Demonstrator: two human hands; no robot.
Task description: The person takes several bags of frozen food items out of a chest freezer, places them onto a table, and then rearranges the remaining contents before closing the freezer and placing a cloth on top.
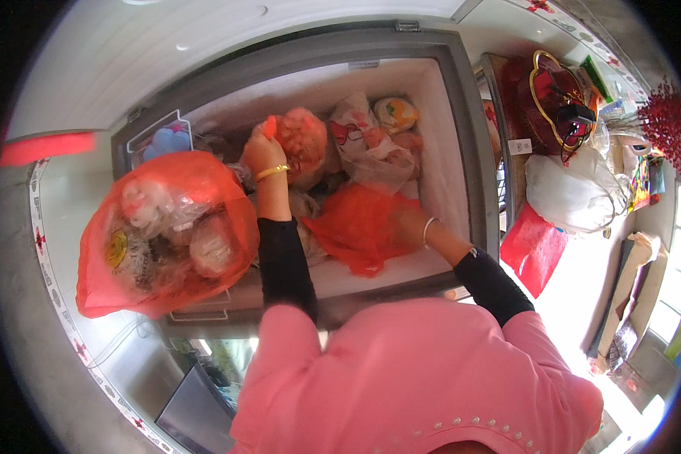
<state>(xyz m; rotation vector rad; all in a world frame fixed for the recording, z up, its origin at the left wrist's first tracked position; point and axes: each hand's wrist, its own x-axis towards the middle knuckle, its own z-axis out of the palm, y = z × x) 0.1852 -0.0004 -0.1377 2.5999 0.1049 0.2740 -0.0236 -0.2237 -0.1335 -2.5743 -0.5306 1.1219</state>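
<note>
Below me a chest freezer (448, 170) stands with its lid up. My left hand (264, 148), with a gold bracelet, grips the knotted top of a red plastic bag (303, 142) that holds lumpy food. My right hand (411, 227), blurred and with a silver bangle, is at the edge of another red plastic bag (363, 227); its fingers are hard to make out. A large open red bag (244, 227) filled with clear-bagged packages lies at the freezer's left end. White printed plastic bags (354, 133) and a round wrapped package (396, 114) lie at the back right inside.
A white wire basket (160, 127) with a blue item hangs at the freezer's left end. To the right, a cabinet (502, 108) bears a dark red tray (530, 113) with a black adapter, a full white plastic bag (567, 190) and red dried flowers (667, 127).
</note>
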